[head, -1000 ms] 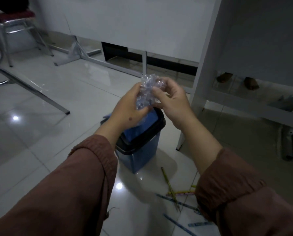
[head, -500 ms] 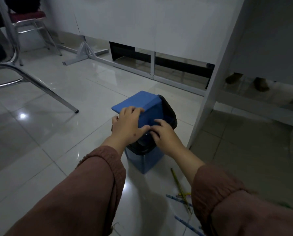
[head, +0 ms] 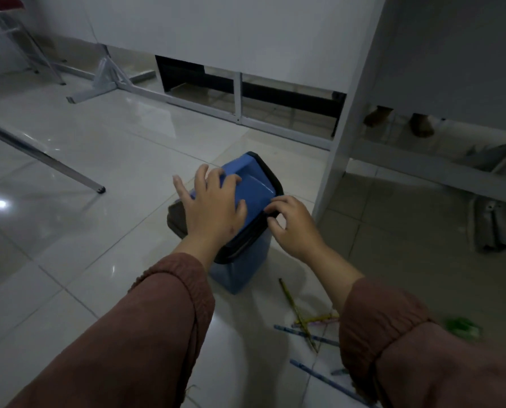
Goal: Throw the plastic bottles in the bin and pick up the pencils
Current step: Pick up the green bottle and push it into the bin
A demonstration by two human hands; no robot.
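On top of the bin's blue lid (head: pixel 251 187), the left hand (head: pixel 213 207) lies flat with its fingers spread, holding nothing. Just beside it, the right hand (head: pixel 293 223) curls its fingertips (head: pixel 271 212) on the bin's black rim (head: pixel 240 245), gripping nothing else. That blue bin (head: pixel 240 272) stands on the pale tiled floor (head: pixel 122 160) near a white desk leg (head: pixel 346 136). Pencils (head: pixel 302 322) lie scattered on the floor by the right sleeve (head: pixel 372 325). No bottle shows.
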